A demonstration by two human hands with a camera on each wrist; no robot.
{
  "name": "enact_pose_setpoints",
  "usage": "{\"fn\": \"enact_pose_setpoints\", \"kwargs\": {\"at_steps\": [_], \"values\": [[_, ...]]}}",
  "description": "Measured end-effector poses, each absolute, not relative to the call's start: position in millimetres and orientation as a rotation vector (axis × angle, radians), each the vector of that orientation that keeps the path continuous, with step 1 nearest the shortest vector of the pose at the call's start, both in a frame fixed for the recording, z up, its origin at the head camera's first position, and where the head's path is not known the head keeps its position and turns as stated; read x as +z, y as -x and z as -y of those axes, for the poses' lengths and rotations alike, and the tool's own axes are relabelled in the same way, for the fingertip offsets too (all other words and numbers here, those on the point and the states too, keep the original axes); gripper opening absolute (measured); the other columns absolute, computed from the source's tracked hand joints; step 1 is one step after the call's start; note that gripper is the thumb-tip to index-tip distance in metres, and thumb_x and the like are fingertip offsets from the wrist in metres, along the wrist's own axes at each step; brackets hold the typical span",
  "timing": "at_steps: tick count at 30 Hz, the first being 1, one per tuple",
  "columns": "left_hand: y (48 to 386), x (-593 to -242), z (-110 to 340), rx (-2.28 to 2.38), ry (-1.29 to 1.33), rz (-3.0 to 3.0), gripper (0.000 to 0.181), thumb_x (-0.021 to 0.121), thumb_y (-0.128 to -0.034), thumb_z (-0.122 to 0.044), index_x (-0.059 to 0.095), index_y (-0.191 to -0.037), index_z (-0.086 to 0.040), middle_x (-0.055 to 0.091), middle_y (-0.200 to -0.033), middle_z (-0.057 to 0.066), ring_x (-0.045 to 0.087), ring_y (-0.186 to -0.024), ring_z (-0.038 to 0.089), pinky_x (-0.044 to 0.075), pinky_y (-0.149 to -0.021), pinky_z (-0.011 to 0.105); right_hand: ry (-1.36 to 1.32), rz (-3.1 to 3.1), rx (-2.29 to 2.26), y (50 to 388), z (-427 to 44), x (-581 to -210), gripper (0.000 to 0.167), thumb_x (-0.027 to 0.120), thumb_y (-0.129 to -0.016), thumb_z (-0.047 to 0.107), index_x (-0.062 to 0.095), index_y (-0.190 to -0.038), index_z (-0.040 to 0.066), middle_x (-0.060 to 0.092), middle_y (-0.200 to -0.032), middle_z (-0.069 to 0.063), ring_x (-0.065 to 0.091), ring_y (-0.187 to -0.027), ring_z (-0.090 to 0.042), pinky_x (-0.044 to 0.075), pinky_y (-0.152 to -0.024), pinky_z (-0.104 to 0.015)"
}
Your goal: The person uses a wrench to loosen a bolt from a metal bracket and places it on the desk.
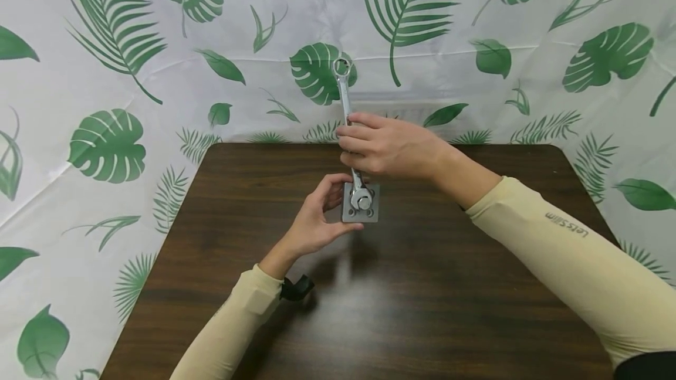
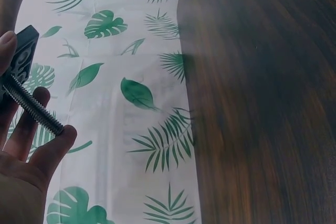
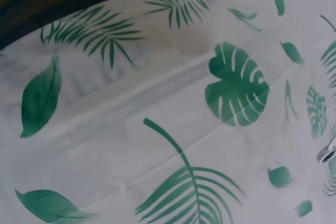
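My left hand (image 1: 313,221) holds a square grey metal plate (image 1: 346,211) with holes by its edges, thumb at the lower edge and fingers behind. A bolt (image 1: 364,203) passes through the plate. In the left wrist view its long threaded shank (image 2: 34,106) sticks out the back, a fingertip at its end. Around the bolt head sits the lower end of a chrome combination wrench (image 1: 345,98), its ring end pointing up and away. My right hand (image 1: 391,145) grips the wrench along its middle, thumb hidden. At the right wrist view's right edge a bit of wrench (image 3: 328,153) shows.
The plate is held above a dark wood-grain table (image 1: 422,286) with rounded far corners. A white sheet (image 1: 253,92) printed with green leaves hangs behind and beside it. Pale sleeves (image 1: 560,245) cover both forearms, and a black strap (image 1: 297,288) shows by the left wrist.
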State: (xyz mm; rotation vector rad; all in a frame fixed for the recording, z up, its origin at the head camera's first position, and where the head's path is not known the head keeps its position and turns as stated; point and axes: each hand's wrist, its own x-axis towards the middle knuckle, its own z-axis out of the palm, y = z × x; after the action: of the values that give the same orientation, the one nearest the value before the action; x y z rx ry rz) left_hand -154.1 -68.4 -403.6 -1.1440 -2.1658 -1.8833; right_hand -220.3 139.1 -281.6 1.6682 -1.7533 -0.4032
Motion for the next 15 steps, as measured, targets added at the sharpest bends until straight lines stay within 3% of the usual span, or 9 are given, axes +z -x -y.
{"fn": "enact_pose_setpoints", "kwargs": {"at_steps": [8, 15], "values": [[142.5, -380.8, 68.1, -1.880, 1.127, 2.130, 0.075, 0.082, -0.0684, 0.015, 0.041, -0.131, 0.007, 0.062, -0.119, 0.023, 0.062, -0.110, 0.028, 0.051, -0.090, 0.048, -1.588, 1.801, -0.317, 220.8, -152.5, -271.8, 0.029, 0.069, -0.086, -0.007, 0.070, -0.112, 0.005, 0.061, -0.116, -0.020, 0.055, -0.119, -0.034, 0.036, -0.109, -0.045], [140.8, -378.6, 71.4, -1.896, 1.072, 2.124, 0.074, 0.081, -0.0689, 0.016, 0.042, -0.131, 0.006, 0.061, -0.124, 0.023, 0.062, -0.111, 0.028, 0.053, -0.089, 0.044, -1.406, 2.075, -0.070, 214.4, -177.3, -281.5, 0.032, 0.070, -0.084, -0.010, 0.072, -0.110, 0.009, 0.060, -0.098, -0.014, 0.058, -0.094, -0.033, 0.045, -0.097, -0.047]]}}
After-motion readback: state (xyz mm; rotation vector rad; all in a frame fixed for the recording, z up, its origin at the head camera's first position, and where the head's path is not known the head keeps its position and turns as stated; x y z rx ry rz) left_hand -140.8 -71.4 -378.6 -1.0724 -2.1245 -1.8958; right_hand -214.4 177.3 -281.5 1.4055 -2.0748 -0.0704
